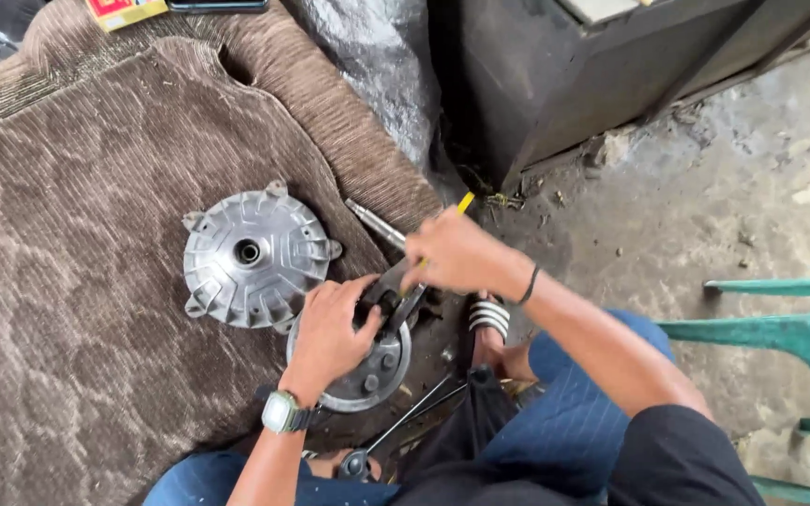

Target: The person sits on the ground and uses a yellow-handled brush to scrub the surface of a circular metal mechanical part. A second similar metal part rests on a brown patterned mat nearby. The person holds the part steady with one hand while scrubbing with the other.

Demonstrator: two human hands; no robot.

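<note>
My left hand [328, 333] presses down on a round metal brake plate [377, 373] lying at the edge of a brown mat [77, 281], fingers curled over its top. My right hand [457, 253] grips a tool with a yellow tip [464, 202] and points it down at the dark lever part [391, 290] on that plate. A silver finned wheel hub [253, 255] lies flat on the mat just left of my left hand. A metal axle rod [374, 221] lies beside the hub, partly hidden by my right hand.
A dark metal cabinet [555, 75] and a grey plastic sheet [377, 66] stand behind. Green plastic chair legs [789, 333] are at the right on the concrete floor [733, 187]. A long thin tool [405, 422] lies by my sandalled foot [487, 323].
</note>
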